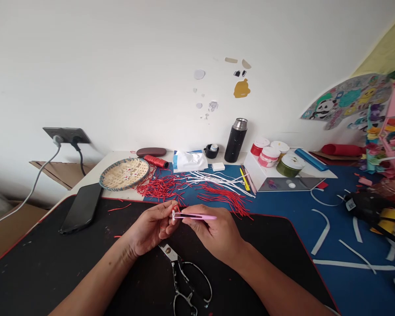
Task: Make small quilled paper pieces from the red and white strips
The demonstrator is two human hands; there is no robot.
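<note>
My left hand (156, 226) is closed, pinching a small knotted piece of white and red cord (174, 215) between thumb and fingertips. In my right hand (219, 232) are pink tweezers (199, 216), held level, with their tips pointing left at the cord piece. Whether the tips grip the cord is too small to tell. Below both hands a pair of scissors (176, 259) lies on the black mat (250, 287), its blades partly hidden under my left hand. Cut red cords (227, 199) and white cords (213, 179) lie in loose bundles just beyond my hands.
A woven basket (125, 173), a red thread spool (156, 161) and a phone (81, 207) lie on the left. A black thermos (236, 140) stands at the back, beside lidded jars (269, 157) on a box. White strips (352, 264) and clutter cover the right side.
</note>
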